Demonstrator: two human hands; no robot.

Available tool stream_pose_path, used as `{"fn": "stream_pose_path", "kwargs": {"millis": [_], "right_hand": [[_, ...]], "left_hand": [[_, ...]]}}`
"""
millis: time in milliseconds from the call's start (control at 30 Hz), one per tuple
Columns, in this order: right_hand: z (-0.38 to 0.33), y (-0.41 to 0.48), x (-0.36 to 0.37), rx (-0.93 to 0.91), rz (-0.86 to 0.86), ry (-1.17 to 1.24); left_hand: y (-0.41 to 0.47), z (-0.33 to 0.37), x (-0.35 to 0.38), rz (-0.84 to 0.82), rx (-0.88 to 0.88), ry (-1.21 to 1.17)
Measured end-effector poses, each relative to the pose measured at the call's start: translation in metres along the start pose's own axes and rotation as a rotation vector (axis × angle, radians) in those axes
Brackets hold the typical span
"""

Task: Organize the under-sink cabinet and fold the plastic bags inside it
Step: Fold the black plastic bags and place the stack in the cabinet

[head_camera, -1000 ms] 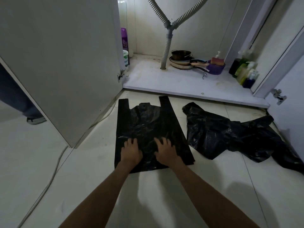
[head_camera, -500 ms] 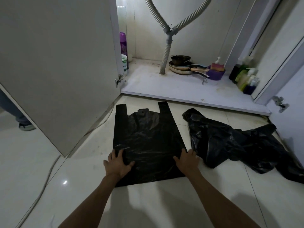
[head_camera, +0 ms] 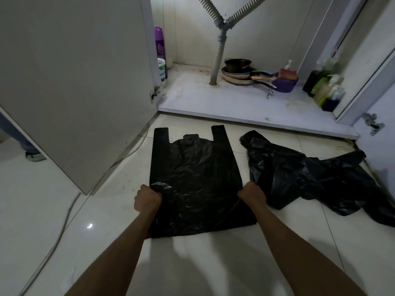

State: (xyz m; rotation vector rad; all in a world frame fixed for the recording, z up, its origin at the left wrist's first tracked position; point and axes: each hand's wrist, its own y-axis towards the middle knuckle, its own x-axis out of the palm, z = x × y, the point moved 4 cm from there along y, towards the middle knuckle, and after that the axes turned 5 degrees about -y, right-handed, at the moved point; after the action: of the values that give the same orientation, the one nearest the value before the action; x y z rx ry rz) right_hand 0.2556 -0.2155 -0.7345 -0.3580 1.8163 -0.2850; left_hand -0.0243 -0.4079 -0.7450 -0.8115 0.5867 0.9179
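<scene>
- Head view: the flat black plastic carrier bag (head_camera: 196, 178) lies on the pale tiled floor (head_camera: 192, 263) just in front of the white cabinet base board (head_camera: 213, 103), handles toward the board, long axis running away from it
- The left hand (head_camera: 147, 198) grips the bag's left edge, plastic bunched in curled fingers — the right hand (head_camera: 252, 194) clutches the right edge, both toward the end far from the board
- Both hands are equally near; forearms reach forward, roughly parallel

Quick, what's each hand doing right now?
Left hand: closed, gripping the left edge of the flat black bag.
Right hand: closed, gripping that bag's right edge.
</scene>
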Motion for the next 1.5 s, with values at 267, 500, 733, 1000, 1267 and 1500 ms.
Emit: {"fn": "stream_pose_path", "kwargs": {"millis": [267,500,733,1000,1267,1500], "right_hand": [[0.021,0.019,0.013,0.100,-0.346,-0.203],[-0.026,-0.028,-0.022,-0.045,-0.126,-0.757],[-0.072,-0.025,0.025,-0.602,-0.304,-0.398],[-0.022,0.005,0.023,-0.310,-0.298,-0.331],[-0.020,0.008,-0.009,-0.415,0.096,-0.179],[0.034,0.014,-0.081,-0.218,0.585,-0.079]], "left_hand": [[-0.010,-0.006,-0.011,-0.203,-0.048,0.104],[-0.019,0.018,-0.011,-0.291,-0.040,0.598],[-0.026,0.049,0.043,-0.463,0.575,0.598],[0.013,0.030,0.032,-0.533,0.338,0.728],[-0.012,0.079,0.040,-0.421,0.373,1.033],[-0.069,0.146,0.107,-0.445,0.708,1.047]]}}
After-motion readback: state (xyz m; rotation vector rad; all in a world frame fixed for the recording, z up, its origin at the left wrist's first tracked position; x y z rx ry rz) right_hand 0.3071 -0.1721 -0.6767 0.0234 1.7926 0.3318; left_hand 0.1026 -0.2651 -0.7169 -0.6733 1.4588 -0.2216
